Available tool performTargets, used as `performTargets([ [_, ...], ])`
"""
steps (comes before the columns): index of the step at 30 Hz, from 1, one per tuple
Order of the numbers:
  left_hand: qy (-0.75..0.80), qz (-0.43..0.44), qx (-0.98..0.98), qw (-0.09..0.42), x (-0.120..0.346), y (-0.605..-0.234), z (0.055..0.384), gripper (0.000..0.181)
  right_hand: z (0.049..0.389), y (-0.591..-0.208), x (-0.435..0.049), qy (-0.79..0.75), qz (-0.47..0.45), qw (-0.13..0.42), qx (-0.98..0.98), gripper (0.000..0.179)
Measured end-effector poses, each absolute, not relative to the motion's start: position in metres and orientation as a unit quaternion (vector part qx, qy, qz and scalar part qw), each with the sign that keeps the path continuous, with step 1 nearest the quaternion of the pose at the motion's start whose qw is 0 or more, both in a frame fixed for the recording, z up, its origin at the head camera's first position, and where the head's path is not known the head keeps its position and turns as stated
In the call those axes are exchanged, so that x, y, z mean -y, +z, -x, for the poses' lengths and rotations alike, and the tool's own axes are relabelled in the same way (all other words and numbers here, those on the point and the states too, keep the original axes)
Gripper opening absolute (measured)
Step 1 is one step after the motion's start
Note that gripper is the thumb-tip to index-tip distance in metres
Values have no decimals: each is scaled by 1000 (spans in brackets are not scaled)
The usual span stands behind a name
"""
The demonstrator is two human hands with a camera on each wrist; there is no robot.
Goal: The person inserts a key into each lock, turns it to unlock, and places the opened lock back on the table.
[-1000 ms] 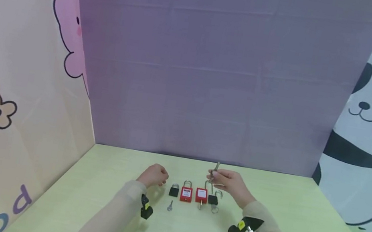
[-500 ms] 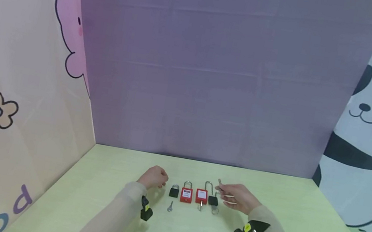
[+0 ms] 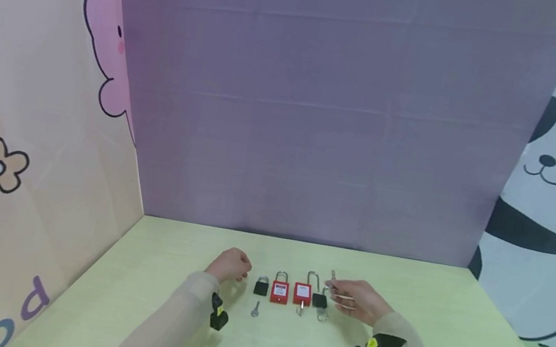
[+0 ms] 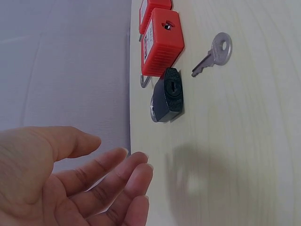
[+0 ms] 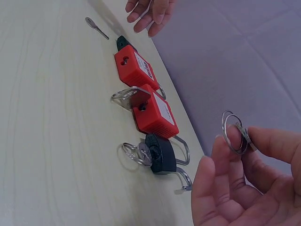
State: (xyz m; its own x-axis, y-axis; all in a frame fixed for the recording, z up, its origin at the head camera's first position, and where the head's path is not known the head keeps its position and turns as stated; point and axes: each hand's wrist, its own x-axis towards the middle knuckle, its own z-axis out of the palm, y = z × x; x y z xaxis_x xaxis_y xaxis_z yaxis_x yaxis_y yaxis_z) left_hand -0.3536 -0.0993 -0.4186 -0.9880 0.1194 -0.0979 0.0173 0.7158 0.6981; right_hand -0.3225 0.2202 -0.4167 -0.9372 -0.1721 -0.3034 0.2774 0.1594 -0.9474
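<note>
My right hand (image 3: 358, 300), beside the right end of a row of padlocks, pinches a key (image 5: 245, 135) with metal rings (image 5: 230, 134) between thumb and fingertips. Nearest to it lies a black padlock (image 5: 161, 154), its shackle open and a ringed key (image 5: 143, 153) in its keyhole. Left of that, a red padlock (image 3: 302, 294) also has an open shackle and a key in it. Another red padlock (image 3: 279, 293) and a small black padlock (image 4: 170, 96) lie with keyholes bare. My left hand (image 4: 94, 183) hovers left of the row, fingers relaxed, holding nothing.
A loose key (image 4: 217, 52) lies on the pale wooden table (image 3: 138, 297), in front of the left black padlock. Behind the table hangs a purple-grey cloth (image 3: 320, 113). Printed side panels, one with a panda (image 3: 543, 258), flank it.
My right hand, pinching the key, has moved right and down from above the right red padlock to beside the right black one. The left hand stays about where it was.
</note>
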Motion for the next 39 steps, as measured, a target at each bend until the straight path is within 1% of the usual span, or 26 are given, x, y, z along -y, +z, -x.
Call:
performTargets([
  [13,373,-34,-925,69,96,-417,354,23,321,-421,-225,-652,-43,167,-738,35],
  [25,368,-33,-926,73,94,-416,352,23,322,-420,-228,-668,-24,176,-723,30],
  [30,369,-33,-926,75,95,-418,352,23,322,-420,-227,-664,-34,175,-726,32],
  [34,370,-34,-926,75,95,-418,353,23,323,-421,-225,-669,-49,178,-720,28],
  [39,370,-36,-925,74,95,-418,353,24,324,-419,-222,-696,-61,193,-689,18],
])
